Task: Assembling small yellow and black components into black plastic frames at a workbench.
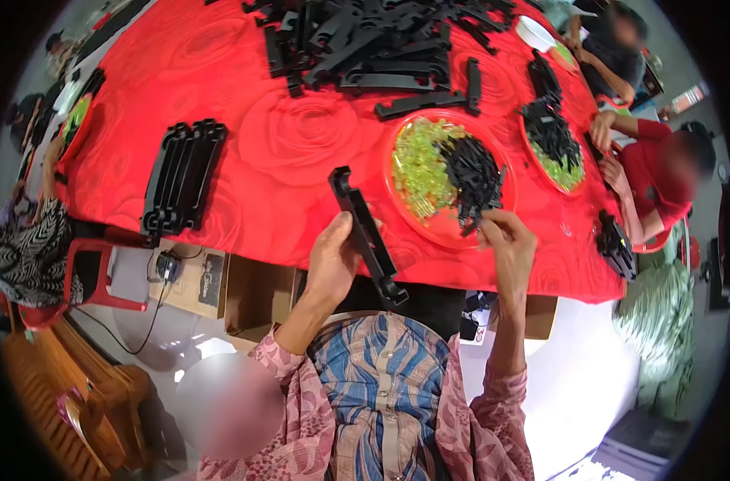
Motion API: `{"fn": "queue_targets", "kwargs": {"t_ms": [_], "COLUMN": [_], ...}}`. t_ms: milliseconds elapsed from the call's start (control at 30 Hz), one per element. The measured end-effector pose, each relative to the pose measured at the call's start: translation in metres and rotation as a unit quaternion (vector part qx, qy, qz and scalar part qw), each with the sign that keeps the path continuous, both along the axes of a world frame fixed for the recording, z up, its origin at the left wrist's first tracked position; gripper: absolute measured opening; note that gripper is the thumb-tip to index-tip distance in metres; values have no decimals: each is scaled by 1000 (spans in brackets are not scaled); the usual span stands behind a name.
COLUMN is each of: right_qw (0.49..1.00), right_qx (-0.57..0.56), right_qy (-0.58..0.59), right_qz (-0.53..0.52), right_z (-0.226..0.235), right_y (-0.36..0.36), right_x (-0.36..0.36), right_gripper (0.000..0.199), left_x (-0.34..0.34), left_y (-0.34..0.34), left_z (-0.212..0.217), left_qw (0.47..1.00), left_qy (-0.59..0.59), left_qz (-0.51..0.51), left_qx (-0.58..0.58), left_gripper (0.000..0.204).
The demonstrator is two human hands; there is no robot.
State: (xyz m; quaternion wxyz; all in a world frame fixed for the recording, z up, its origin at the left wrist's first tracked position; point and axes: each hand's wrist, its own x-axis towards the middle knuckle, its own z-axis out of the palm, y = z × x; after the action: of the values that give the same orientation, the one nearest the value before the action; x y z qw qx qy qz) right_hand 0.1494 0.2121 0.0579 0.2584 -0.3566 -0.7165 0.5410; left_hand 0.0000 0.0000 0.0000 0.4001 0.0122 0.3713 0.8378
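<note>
Black row (185, 180): left on the tabletop (100, 184), I see slim, glossy plastic bars side by side, notched at the ends.
Red cloth (301, 124): shiny, with a large rose pattern.
Left grip (333, 260): closed around one bar, thumb along its side.
Held bar (368, 236): channelled, hooked at both ends, at the tabletop's near edge; its long axis runs upper left to lower right. It lies left of the right grip (509, 244), well apart from it.
Loose pile (357, 48): similar black bars crossing at many angles, far side.
Round tray (429, 234): smooth red, with translucent green bits (417, 172) left and small black slivers (471, 172) right.
Right grip: fingertips bunched beside the slivers, nearer them than the left; I cannot tell whether they pinch a piece.
Second tray (572, 187): green and black bits again.
</note>
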Motion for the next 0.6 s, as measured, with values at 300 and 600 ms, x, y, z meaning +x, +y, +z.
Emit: {"fn": "queue_targets", "kwargs": {"t_ms": [300,600], "right_qw": [951,900], "right_qx": [303,371], "right_qy": [-57,-227], "right_qz": [17,-8], "right_z": [-19,-25], "right_y": [20,8], "right_x": [-87,-117], "right_gripper": [20,22], "left_x": [3,1], "left_y": [4,4], "left_z": [4,-3], "left_qw": [999,999], "left_qy": [3,30], "left_qz": [-13,-20], "left_qx": [-35,-19], "left_gripper": [41,41]}}
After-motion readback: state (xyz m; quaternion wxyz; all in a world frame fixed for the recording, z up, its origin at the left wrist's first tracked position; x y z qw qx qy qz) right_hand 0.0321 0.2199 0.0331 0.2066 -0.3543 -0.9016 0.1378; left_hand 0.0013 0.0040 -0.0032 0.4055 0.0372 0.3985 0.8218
